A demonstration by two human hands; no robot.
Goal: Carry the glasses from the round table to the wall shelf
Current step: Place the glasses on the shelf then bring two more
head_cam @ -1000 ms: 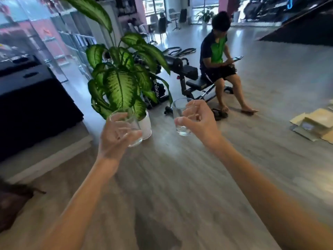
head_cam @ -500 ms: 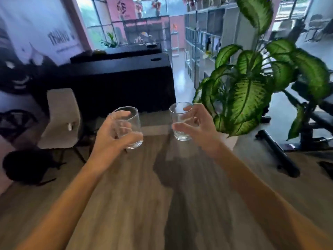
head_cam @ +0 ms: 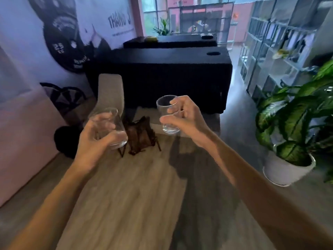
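Holding two clear empty tumblers above the wooden floor [head_cam: 126, 186], the left hand [head_cam: 93, 139] wraps one glass [head_cam: 112, 129] in a closed grip while the right hand [head_cam: 185, 120] clasps the other glass [head_cam: 166, 114], one potted plant [head_cam: 295, 127] to its right.

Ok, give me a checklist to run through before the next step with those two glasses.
1. Left hand wrapped around left glass: ok.
2. Right hand wrapped around right glass: ok.
3. Glasses apart, not touching: ok.
4. Left glass upright: not ok, it tilts.
5. Shelf unit in view at right: ok.
6. Free spot on a shelf: cannot tell, blurred.
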